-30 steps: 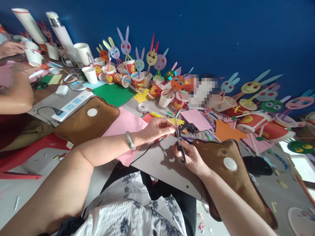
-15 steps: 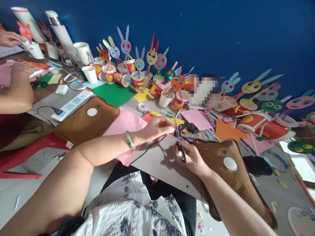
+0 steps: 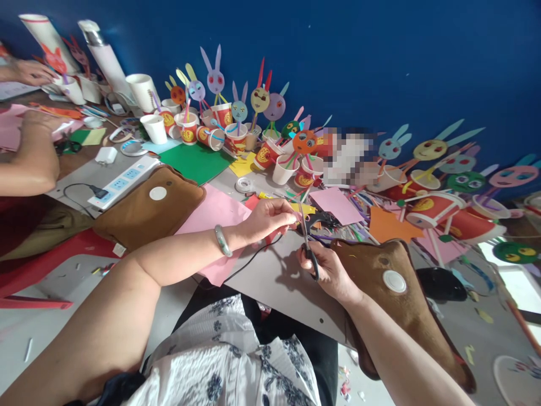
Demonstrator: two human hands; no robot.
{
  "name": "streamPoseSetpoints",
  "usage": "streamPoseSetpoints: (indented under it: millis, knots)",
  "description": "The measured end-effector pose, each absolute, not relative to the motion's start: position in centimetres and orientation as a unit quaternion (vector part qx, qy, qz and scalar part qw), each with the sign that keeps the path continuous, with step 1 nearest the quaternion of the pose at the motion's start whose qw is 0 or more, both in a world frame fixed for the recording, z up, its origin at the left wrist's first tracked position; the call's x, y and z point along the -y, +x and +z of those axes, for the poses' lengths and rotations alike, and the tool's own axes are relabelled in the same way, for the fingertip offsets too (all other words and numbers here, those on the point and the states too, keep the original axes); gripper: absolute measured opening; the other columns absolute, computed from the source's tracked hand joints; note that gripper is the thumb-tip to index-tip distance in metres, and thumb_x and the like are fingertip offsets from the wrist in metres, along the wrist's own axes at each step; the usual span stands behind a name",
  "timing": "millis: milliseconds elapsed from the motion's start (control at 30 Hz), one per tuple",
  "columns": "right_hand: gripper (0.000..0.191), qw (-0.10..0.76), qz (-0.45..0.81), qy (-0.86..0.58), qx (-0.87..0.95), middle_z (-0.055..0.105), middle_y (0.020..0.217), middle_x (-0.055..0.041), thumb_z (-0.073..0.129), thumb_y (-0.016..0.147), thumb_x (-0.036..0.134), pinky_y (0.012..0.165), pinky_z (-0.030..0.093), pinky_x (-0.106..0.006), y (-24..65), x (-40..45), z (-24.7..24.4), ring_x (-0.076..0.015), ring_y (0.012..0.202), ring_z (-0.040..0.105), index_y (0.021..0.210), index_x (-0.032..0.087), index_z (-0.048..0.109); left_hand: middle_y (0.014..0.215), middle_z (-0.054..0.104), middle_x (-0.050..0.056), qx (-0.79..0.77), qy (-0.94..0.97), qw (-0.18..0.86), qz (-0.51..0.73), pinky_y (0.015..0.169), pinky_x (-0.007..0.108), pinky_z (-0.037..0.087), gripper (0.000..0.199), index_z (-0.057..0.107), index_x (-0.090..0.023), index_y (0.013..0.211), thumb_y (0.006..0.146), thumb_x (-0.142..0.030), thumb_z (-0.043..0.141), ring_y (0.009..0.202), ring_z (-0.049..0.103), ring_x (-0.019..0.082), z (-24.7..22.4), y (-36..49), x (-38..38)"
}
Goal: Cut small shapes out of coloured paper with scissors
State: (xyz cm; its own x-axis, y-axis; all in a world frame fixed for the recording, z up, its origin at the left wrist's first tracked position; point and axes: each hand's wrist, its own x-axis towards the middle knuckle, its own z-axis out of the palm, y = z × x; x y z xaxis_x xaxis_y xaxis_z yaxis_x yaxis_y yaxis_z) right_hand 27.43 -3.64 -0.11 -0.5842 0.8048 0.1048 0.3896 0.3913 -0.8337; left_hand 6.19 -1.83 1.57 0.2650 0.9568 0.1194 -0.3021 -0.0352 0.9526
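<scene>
My right hand is closed round the black handles of a pair of scissors, whose blades point up and away from me. My left hand, with a bangle on its wrist, is pinched at the fingertips close beside the blades. What it pinches is too small to name; a tiny pinkish edge shows at the fingertips. Under my left forearm lies a pink paper sheet. Beyond both hands is a black tool, partly hidden among strips and scraps.
Paper cups with paper rabbit faces line the blue wall. Brown cushion-like pads lie left and right. A power strip, green sheet, orange paper and computer mouse surround them. Another person's arm is at left.
My hands stay nearly in place, the left fingertips shifting slightly beside the scissors. At far left, the other person's hand and the cup with an orange paper figure have moved right.
</scene>
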Motion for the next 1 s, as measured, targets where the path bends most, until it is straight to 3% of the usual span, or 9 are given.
streamPoseSetpoints:
  millis: [700, 1000]
  knots:
    - [0.063, 0.26, 0.42, -0.365, 0.789, 0.055, 0.059, -0.0006, 0.054, 0.085, 0.079, 0.056, 0.039, -0.029, 27.34, 3.62, -0.16, -0.0142, 0.057, 0.048, 0.067, 0.018, 0.058, 0.056, 0.056, -0.003, -0.339, 0.527, 0.619, 0.473, 0.046, 0.02, 0.036, 0.02, 0.059, -0.015, 0.074, 0.079, -0.031, 0.069, 0.048, 0.048, 0.007, 0.7, 6.37, 1.74]
    - [0.067, 0.254, 0.415, -0.373, 0.79, 0.054, 0.057, -0.0008, 0.052, 0.082, 0.083, 0.057, 0.039, -0.029, 27.34, 3.65, 0.01, -0.0149, 0.058, 0.047, 0.065, 0.018, 0.058, 0.058, 0.056, -0.004, -0.326, 0.522, 0.622, 0.484, 0.046, 0.02, 0.039, 0.021, 0.058, -0.015, 0.073, 0.077, -0.031, 0.071, 0.048, 0.05, 0.006, 0.74, 6.41, 1.63]
